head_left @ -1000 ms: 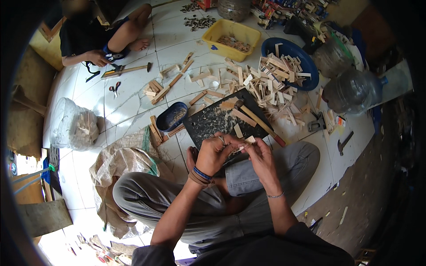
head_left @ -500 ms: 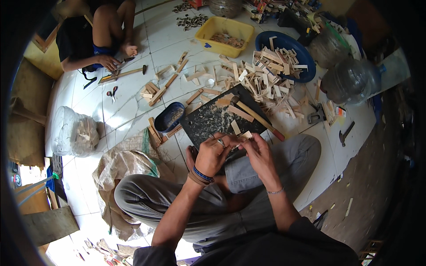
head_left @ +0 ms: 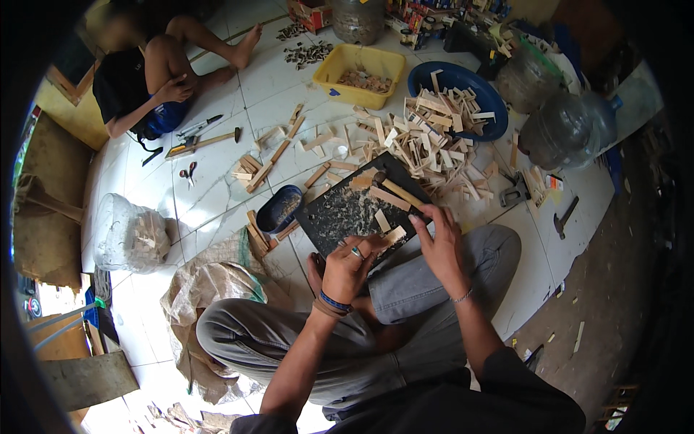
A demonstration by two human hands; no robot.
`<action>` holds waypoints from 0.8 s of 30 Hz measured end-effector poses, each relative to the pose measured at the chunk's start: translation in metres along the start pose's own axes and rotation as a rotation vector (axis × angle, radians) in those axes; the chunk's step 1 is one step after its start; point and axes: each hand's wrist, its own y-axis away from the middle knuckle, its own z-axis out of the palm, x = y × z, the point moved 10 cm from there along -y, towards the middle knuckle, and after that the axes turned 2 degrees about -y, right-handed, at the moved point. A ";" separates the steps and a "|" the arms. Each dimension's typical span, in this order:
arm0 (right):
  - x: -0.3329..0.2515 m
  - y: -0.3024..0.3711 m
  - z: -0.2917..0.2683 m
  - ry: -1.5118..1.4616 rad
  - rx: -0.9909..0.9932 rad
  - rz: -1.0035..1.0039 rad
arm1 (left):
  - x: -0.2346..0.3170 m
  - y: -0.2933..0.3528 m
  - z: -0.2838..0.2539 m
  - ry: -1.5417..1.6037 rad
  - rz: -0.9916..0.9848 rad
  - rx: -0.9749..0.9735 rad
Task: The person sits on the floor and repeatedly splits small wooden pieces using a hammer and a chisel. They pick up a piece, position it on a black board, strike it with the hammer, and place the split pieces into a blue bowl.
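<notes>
My left hand (head_left: 348, 265) is closed at the near edge of a black board (head_left: 329, 217), its fingertips pinching a small wooden piece (head_left: 394, 236). At the board's right side, my right hand (head_left: 442, 247) has its thumb and fingers about the handle of a hammer (head_left: 406, 194); the handle's end is hidden beneath this hand. The hammer still lies across the board. Beside it rest a flat wood strip (head_left: 389, 200) and a short wood piece (head_left: 381, 220). Wood shavings are scattered over the board's dark surface.
Wood pieces (head_left: 434, 145) are heaped beyond the board, spilling from a blue basin (head_left: 499, 126). A yellow tub (head_left: 394, 69), a small blue tray (head_left: 273, 217) and a second hammer (head_left: 566, 219) are around. Another person (head_left: 123, 87) sits at the far left near scissors (head_left: 188, 173).
My right hand has left the small wooden piece and moved right to the hammer handle. My left hand has lowered with the piece. The other person's hand has withdrawn from the tools.
</notes>
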 end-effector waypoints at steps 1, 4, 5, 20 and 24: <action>0.003 -0.005 -0.006 0.211 -0.009 -0.089 | 0.003 0.001 0.000 -0.016 0.021 -0.001; 0.036 -0.016 -0.004 0.438 -0.174 -0.080 | 0.002 0.003 -0.002 0.008 0.023 0.011; 0.051 -0.017 -0.002 0.447 -0.252 -0.030 | 0.000 0.003 -0.003 0.030 0.013 0.018; -0.018 -0.003 -0.062 -0.033 -0.301 -0.052 | -0.018 0.005 -0.008 -0.010 -0.188 0.034; -0.044 0.038 -0.080 0.027 -0.472 0.035 | -0.022 0.007 -0.007 0.024 -0.224 0.021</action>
